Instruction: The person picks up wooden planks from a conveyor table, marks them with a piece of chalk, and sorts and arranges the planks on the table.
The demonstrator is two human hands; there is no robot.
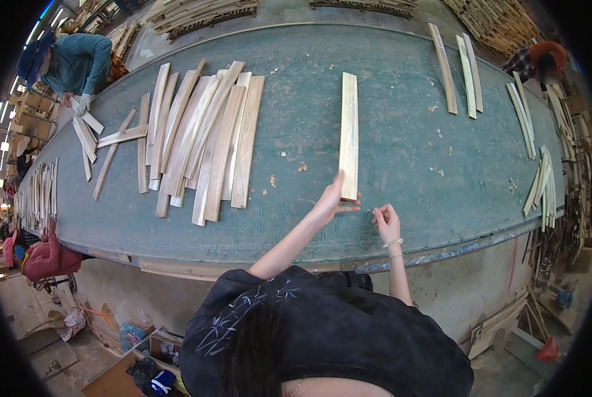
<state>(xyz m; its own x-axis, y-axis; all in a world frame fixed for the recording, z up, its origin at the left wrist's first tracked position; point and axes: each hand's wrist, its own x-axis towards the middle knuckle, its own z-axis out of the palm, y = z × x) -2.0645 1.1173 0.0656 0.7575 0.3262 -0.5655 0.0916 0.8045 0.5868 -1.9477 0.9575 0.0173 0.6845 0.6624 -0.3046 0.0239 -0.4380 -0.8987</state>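
One pale wooden slat [349,135] points away from me over the green worktable [296,231]. My left hand [330,200] is closed around its near end, thumb along the left edge and fingers underneath. To the right of that end, a short gap away, is my right hand [387,223], wearing beaded bracelets. Its fingers are curled into a pinch, and anything between them is too small to make out. Left of the held slat, a loose pile of similar slats [206,142] fans across the table.
Small wood chips [302,167] dot the tabletop. More slats [468,76] lie at the far right, with others [541,185] by the right edge. A co-worker in a teal top [87,59] handles slats at far left; a person in red [51,255] stands lower left.
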